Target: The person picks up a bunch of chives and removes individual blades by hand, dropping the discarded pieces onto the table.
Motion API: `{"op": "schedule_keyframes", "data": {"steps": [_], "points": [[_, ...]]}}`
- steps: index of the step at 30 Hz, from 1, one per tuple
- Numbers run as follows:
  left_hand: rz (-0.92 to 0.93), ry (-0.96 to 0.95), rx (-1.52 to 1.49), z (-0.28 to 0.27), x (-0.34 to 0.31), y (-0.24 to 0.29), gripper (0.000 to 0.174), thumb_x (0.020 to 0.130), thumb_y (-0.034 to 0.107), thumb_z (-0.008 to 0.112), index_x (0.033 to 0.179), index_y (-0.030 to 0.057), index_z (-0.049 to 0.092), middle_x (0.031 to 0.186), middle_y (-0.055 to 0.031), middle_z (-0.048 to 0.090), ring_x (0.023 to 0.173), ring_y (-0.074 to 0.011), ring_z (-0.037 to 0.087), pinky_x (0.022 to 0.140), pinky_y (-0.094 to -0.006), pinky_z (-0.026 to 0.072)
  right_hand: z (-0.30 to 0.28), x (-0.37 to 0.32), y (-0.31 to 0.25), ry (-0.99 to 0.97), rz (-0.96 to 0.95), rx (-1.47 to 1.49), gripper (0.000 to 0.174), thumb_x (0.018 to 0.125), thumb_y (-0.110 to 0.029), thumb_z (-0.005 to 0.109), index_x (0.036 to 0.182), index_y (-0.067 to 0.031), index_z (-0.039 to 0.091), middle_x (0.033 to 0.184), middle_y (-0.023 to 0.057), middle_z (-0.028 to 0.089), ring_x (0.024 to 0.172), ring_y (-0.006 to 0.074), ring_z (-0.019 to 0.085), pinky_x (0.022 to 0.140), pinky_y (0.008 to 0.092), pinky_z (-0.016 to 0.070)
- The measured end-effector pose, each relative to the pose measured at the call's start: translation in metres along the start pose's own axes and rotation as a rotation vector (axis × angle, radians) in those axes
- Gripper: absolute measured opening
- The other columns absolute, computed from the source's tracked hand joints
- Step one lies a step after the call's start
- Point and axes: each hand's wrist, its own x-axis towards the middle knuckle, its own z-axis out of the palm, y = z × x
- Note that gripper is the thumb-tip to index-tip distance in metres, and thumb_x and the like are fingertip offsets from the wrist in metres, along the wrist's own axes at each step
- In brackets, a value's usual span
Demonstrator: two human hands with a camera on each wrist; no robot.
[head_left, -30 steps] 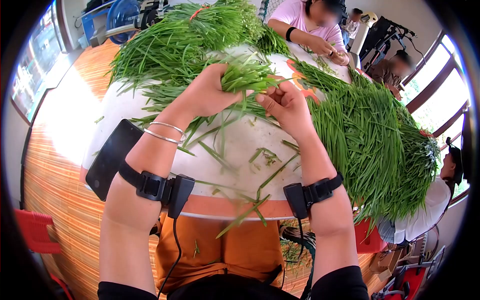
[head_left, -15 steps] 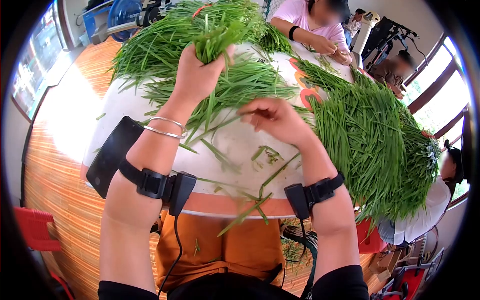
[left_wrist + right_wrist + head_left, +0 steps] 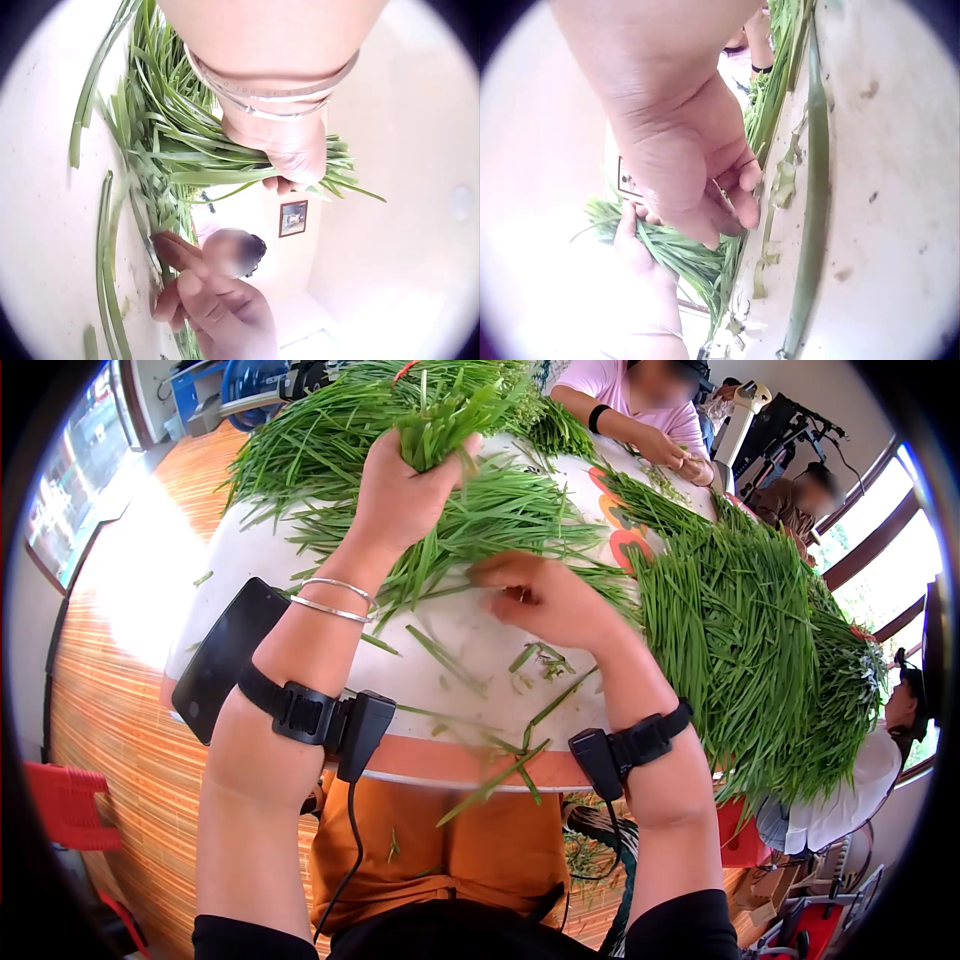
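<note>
My left hand (image 3: 400, 500) grips a thick bunch of green chives (image 3: 440, 435), raised over the leaves on the white table (image 3: 240, 550). In the left wrist view the cut ends of the bunch stick out past the fist. Lower and to the right, my right hand (image 3: 550, 600) hovers close over the tabletop, fingers loosely bent and blurred. From the left wrist, its thumb and fingers (image 3: 178, 251) look spread apart. A small pale scrap shows between the fingers in the right wrist view. Beneath both hands lie loose chives (image 3: 500, 515).
A large chive pile (image 3: 730, 630) covers the table's right side; another tied heap (image 3: 330, 440) lies at the back left. Stray blades and scraps (image 3: 540, 660) dot the near tabletop. A black phone (image 3: 230, 660) lies by my left forearm. Across the table sits a person in pink (image 3: 640, 420).
Earlier both hands met at the bunch. Since then my left hand has lifted it up and away, while my right hand has left it and dropped low over the tabletop.
</note>
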Motion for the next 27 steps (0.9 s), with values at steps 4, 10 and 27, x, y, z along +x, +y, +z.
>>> {"op": "schedule_keyframes", "data": {"steps": [4,10,27], "points": [[0.019,0.000,0.094,-0.006,0.003,-0.002,0.019,0.082,0.021,0.064,0.083,0.0020,0.063,0.064,-0.0016,0.059,0.058,-0.0083,0.051,0.056,-0.0247,0.0419,-0.015,-0.002,-0.008,0.234,0.154,0.486,0.026,0.088,-0.013,0.055,0.109,0.0001,0.060,0.086,0.0021,0.061,0.065,0.0059,0.053,0.053,0.0184,0.0368],[0.305,0.123,0.366,-0.012,0.005,0.005,0.021,0.084,0.021,0.063,0.081,0.0005,0.062,0.064,-0.0024,0.059,0.058,-0.0115,0.054,0.057,-0.0260,0.0432,-0.027,-0.007,-0.001,0.351,0.095,1.130,0.031,0.087,-0.016,0.055,0.108,0.0066,0.059,0.065,0.0018,0.053,0.056,0.0074,0.046,0.050,0.0190,0.0323],[0.237,-0.012,0.304,-0.009,0.002,0.007,0.022,0.079,0.020,0.069,0.092,0.0023,0.064,0.080,-0.0048,0.067,0.069,-0.0114,0.059,0.067,-0.0254,0.0469,-0.036,-0.006,0.017,0.538,-0.010,1.396,0.020,0.089,-0.011,0.053,0.101,0.0040,0.058,0.096,0.0105,0.062,0.063,0.0079,0.050,0.052,0.0174,0.0415]]}}
